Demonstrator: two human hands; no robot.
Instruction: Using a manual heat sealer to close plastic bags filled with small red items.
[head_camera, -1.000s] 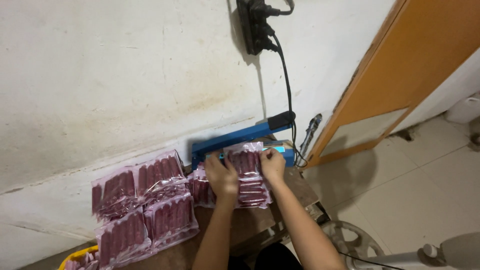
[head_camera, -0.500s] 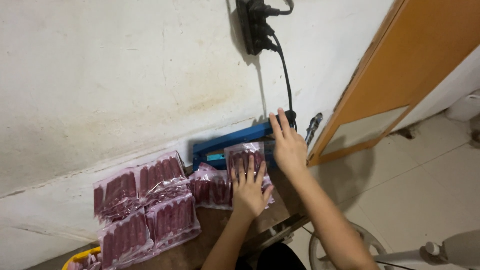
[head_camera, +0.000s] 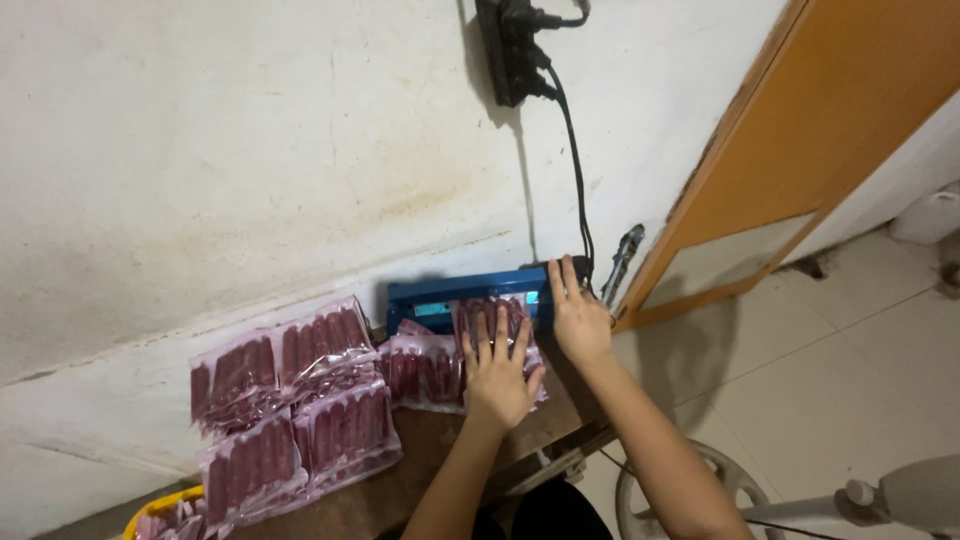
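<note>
The blue heat sealer (head_camera: 470, 290) lies with its long axis running left to right along the foot of the wall, at the far edge of the wooden table (head_camera: 440, 460), and its arm is down flat over the bed. The right hand (head_camera: 575, 315) rests on the right end of that arm, fingers spread and laid flat on top rather than curled round anything, so it grips nothing and simply bears on the bar. The left hand (head_camera: 497, 370) lies just nearer the body and a little to the left, palm down and fingers fanned wide over a clear pouch of dark red sausages (head_camera: 492, 325), pinning it to the table instead of clasping it. The pouch points away from the person, its far mouth tucked under the sealer's arm, so its sausages run crosswise to the bar (the edge caught under the bar is hidden and cannot be judged). Of the two hands the right is the nearer to the bar's handle end, the left the nearer to the pouch body. More filled pouches (head_camera: 290, 400) lie stacked to the left, well apart from both hands, and a black cable (head_camera: 572, 170) climbs the wall to a power strip (head_camera: 505, 50).
</note>
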